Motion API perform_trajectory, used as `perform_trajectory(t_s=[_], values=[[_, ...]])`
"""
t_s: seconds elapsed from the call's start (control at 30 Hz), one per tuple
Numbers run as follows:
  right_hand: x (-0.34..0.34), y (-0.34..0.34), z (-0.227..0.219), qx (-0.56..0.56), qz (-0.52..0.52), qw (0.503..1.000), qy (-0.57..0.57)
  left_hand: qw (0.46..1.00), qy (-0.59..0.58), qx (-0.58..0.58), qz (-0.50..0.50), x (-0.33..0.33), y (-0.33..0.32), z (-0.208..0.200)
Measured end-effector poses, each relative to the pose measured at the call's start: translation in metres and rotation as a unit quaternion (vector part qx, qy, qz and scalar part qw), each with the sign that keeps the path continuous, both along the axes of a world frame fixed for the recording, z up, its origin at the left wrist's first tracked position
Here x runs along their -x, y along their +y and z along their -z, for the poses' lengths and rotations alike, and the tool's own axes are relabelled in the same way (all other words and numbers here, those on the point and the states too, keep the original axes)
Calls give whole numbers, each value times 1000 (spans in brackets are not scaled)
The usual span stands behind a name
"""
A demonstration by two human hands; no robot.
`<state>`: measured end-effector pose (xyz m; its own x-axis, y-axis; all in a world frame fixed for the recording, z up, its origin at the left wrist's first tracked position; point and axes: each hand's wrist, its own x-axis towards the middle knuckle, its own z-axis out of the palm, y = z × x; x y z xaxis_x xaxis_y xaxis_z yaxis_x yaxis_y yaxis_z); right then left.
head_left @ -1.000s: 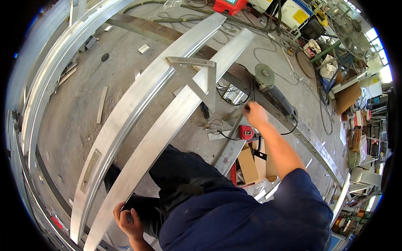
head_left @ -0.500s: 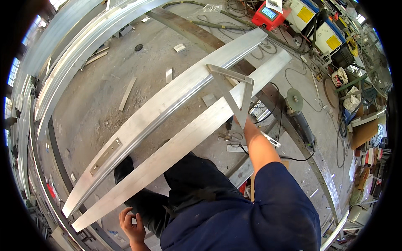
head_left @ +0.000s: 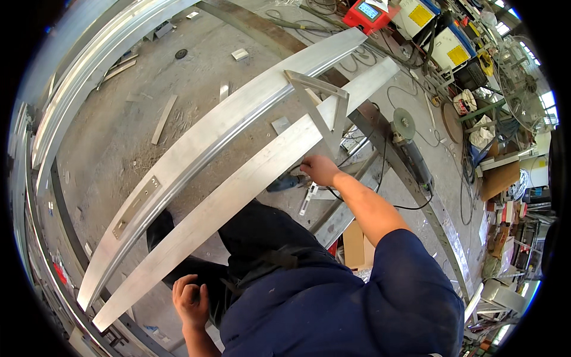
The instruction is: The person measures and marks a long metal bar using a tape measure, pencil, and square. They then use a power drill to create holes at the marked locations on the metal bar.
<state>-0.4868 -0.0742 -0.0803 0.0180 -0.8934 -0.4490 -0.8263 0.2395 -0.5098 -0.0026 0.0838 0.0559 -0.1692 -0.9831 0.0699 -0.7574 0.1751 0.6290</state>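
Two long silver metal bars run diagonally across the view, the far bar (head_left: 238, 107) and the near bar (head_left: 208, 208). A triangular metal frame (head_left: 317, 85) lies across both towards their right ends. My right hand (head_left: 321, 170) is closed at the lower edge of the near bar, beside the triangle's lower corner; its fingertips are partly hidden, and what they hold cannot be made out. Just below it shows a slim white slotted piece (head_left: 308, 199); whether the hand touches it is unclear. My left hand (head_left: 191, 298) hangs by my leg, fingers curled, with nothing visible in it.
An angle grinder (head_left: 413, 156) rests on a dark steel beam (head_left: 443, 229) at the right, its black cable looping below. Red equipment with a screen (head_left: 367, 14) stands at the far right. Offcuts (head_left: 165, 119) and cables lie on the floor. More long profiles (head_left: 107, 71) fill the left.
My right hand has come left, out from behind the triangle's lower corner. My left hand's fingers have curled in more. The whole view has shifted slightly.
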Motion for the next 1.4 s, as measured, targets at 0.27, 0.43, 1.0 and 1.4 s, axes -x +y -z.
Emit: perform_trajectory(t_s=[0.27, 0.43, 1.0, 1.4], values=[[-22, 50, -84, -32, -102, 993, 48, 998, 28, -18, 47, 4, -1, 14], [-19, 82, -156, 11, -25, 999, 23, 993, 52, -44, 96, 23, -25, 13], [-87, 85, -409, 23, -295, 942, -156, 591, 489, -641, 11, 115, -79, 77], [-104, 60, -467, -108, -557, 768, -297, 395, 641, -634, 179, 133, -42, 19]])
